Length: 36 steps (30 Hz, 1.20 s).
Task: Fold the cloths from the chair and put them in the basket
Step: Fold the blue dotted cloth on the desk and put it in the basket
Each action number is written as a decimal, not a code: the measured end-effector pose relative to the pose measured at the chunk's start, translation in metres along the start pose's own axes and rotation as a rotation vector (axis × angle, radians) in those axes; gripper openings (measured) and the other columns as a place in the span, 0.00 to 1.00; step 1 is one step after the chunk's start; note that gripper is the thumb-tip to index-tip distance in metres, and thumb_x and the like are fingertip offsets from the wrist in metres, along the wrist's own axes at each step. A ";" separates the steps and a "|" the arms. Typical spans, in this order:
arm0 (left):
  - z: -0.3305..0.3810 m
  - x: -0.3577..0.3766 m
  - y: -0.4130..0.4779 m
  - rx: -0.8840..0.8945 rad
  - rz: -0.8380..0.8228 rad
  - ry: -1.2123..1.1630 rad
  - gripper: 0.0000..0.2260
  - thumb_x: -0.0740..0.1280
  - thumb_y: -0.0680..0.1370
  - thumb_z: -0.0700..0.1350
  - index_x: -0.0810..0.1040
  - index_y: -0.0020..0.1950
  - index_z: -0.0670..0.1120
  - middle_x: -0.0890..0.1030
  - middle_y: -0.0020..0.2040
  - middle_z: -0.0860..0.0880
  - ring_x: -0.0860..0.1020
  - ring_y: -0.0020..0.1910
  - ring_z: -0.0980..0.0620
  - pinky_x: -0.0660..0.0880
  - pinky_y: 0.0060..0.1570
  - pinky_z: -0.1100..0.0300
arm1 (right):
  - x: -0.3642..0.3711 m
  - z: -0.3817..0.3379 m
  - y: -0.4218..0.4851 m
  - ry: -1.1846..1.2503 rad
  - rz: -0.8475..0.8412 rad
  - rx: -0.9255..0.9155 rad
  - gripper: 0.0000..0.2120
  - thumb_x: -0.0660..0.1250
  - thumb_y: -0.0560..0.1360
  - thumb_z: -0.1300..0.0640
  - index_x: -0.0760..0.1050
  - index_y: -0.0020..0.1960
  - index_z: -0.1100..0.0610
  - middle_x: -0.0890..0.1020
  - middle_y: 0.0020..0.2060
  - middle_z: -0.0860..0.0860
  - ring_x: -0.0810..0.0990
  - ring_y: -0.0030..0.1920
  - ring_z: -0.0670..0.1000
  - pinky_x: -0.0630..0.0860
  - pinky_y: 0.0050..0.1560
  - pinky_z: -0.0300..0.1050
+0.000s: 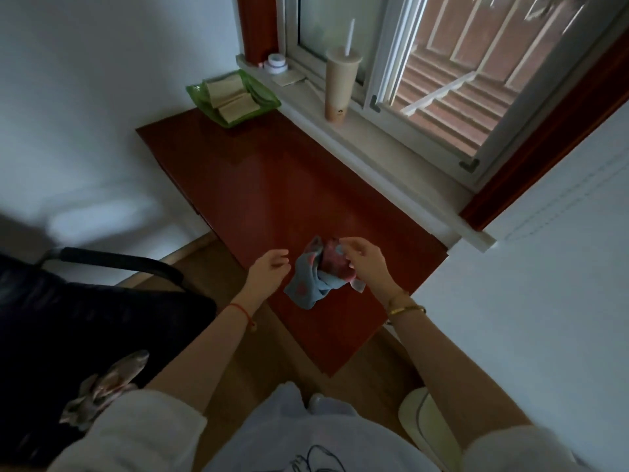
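Observation:
A crumpled blue cloth with red patches (315, 277) lies on the near part of the red-brown table (252, 185). My right hand (366, 262) rests on its right side, fingers curled over the bunched red part, pinching the fabric. My left hand (270, 267) hovers just left of the cloth with fingers loosely apart, holding nothing. The green basket (197, 92) stands at the table's far left corner with folded beige cloths (231, 97) inside. On the black chair (102, 301) at the left lies a patterned pinkish cloth (105, 383).
A tall drink cup with a straw (340, 86) and a small white jar (276, 64) stand on the windowsill (391, 148) behind the table. White walls close in left and right. Wooden floor shows below the table edge.

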<state>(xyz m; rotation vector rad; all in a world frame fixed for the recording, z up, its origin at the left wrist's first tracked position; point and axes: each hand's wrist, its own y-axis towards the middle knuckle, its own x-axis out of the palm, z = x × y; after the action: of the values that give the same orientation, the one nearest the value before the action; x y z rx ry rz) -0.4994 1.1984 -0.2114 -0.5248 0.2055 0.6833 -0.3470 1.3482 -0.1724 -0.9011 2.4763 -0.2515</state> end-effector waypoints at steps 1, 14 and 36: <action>-0.006 0.004 0.010 -0.012 -0.020 0.058 0.18 0.67 0.78 0.40 0.74 0.68 0.46 0.79 0.63 0.45 0.77 0.55 0.51 0.73 0.51 0.60 | 0.005 0.005 0.012 -0.088 -0.018 -0.033 0.13 0.60 0.80 0.60 0.79 0.61 0.55 0.80 0.59 0.51 0.78 0.58 0.51 0.75 0.51 0.36; -0.044 0.030 0.067 -0.032 -0.142 0.356 0.17 0.70 0.76 0.44 0.75 0.64 0.44 0.82 0.56 0.45 0.79 0.57 0.48 0.71 0.49 0.63 | 0.055 0.051 0.095 -1.148 -0.118 -0.409 0.13 0.61 0.75 0.51 0.77 0.58 0.50 0.73 0.62 0.52 0.71 0.60 0.56 0.71 0.59 0.51; 0.142 -0.081 0.025 0.539 -0.153 0.257 0.08 0.70 0.76 0.38 0.82 0.55 0.43 0.83 0.49 0.48 0.80 0.47 0.58 0.76 0.50 0.66 | -0.088 -0.070 0.046 -0.590 -0.083 -0.517 0.05 0.68 0.75 0.58 0.79 0.49 0.60 0.79 0.45 0.54 0.75 0.45 0.50 0.69 0.45 0.40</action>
<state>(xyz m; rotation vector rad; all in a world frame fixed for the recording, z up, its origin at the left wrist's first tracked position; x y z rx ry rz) -0.5752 1.2454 -0.0720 -0.1056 0.5663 0.3852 -0.3497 1.4405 -0.0935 -1.0869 1.9652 0.5784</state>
